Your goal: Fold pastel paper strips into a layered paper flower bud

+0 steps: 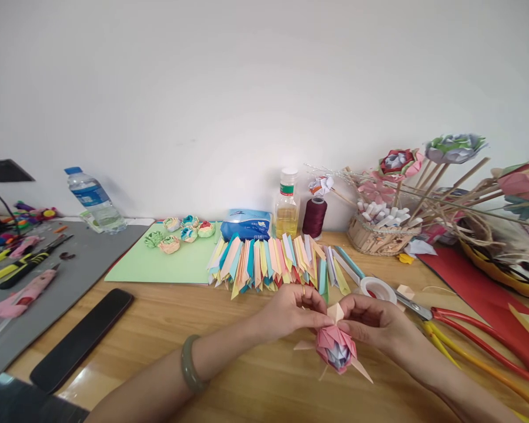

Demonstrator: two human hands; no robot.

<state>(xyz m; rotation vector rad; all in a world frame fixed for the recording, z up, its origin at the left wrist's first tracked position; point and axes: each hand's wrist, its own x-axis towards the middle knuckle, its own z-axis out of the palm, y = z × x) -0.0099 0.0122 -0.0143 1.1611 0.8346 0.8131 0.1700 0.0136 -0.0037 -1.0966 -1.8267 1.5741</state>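
Between both hands is a folded paper flower (334, 346), with pink outer petals and a pale lilac centre facing me. Several pointed peach paper pieces stick out around it. My left hand (297, 312) pinches the flower's upper edge beside an upright peach petal (335, 312), thumb against the paper. From the other side my right hand (374, 322) grips the same edge, its fingers curled and its thumb close to the left one. Fingertips behind the petal are partly hidden. Just beyond the hands lies a long row of folded coloured paper strips (264, 262).
Right of my hands lie a white tape roll (378, 289) and red-handled scissors (458, 317). A basket (374, 238) holds paper flowers on sticks. Behind the strips stand a bottle of yellow liquid (287, 205) and a thread spool (314, 217). A black phone (83, 338) lies left.
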